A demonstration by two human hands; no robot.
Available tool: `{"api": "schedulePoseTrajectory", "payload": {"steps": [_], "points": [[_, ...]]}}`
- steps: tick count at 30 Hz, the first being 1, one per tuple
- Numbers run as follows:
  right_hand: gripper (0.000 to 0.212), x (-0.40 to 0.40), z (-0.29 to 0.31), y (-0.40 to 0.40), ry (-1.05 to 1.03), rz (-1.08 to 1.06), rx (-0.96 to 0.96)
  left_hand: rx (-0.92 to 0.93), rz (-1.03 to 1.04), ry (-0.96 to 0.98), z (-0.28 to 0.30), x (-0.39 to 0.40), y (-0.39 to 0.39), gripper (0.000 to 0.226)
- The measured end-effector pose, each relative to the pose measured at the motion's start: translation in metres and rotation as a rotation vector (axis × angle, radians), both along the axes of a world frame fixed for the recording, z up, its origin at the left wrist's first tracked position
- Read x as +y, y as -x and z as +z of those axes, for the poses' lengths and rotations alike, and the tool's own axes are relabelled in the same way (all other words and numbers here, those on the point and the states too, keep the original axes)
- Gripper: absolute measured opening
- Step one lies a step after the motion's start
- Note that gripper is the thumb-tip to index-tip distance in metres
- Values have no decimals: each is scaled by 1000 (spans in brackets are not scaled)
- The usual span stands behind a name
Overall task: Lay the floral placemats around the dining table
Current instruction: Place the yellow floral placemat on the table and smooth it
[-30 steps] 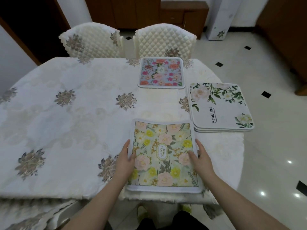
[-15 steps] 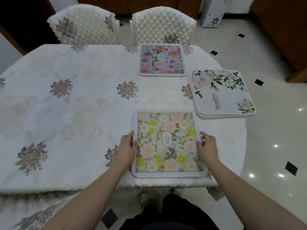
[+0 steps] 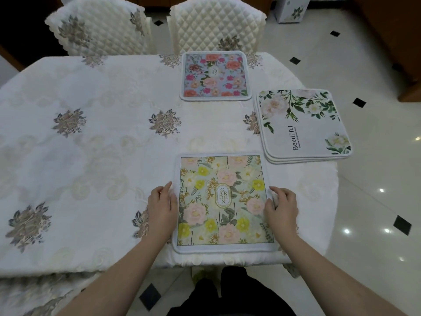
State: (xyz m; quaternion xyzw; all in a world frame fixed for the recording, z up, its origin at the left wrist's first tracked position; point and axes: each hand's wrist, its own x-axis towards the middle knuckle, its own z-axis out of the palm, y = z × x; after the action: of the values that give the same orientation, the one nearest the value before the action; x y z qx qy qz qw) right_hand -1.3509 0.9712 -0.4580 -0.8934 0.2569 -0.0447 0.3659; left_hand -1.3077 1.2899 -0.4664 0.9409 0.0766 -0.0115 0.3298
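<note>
A yellow and pink floral placemat marked "Garden" (image 3: pixel 224 201) lies flat at the near edge of the dining table (image 3: pixel 91 144), right in front of me. My left hand (image 3: pixel 160 208) holds its left border and my right hand (image 3: pixel 282 208) curls over its right border. A blue placemat with pink and orange flowers (image 3: pixel 215 76) lies flat at the far edge, in front of a chair. At the table's right end sits a stack of white placemats with green leaves (image 3: pixel 300 124); the top one reads "Beautiful".
Two quilted cream chairs (image 3: pixel 100 26) (image 3: pixel 216 23) stand at the far side. A white embroidered cloth covers the table. Glossy tiled floor (image 3: pixel 364 201) spreads to the right of the table's rounded end. A cloth-covered seat (image 3: pixel 34 297) is at my lower left.
The Garden placemat has slid away from me, from hanging over the near edge to lying fully on the table, with both hands staying on its sides. My view has tilted down.
</note>
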Motion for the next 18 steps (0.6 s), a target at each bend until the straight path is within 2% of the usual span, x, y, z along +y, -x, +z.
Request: {"api": "schedulePoseTrajectory", "payload": {"steps": [5, 9, 15, 18], "points": [[34, 14, 2, -26, 85, 153, -59, -81, -100, -82, 11, -31, -15, 38], [39, 39, 3, -52, 76, 338, -66, -138, -294, -127, 10, -61, -42, 42], [53, 64, -9, -100, 319, 632, 38, -43, -482, -446, -2, -90, -81, 58], [56, 67, -17, -116, 400, 719, 88, -12, -565, -486, -5, -99, -95, 65]]}}
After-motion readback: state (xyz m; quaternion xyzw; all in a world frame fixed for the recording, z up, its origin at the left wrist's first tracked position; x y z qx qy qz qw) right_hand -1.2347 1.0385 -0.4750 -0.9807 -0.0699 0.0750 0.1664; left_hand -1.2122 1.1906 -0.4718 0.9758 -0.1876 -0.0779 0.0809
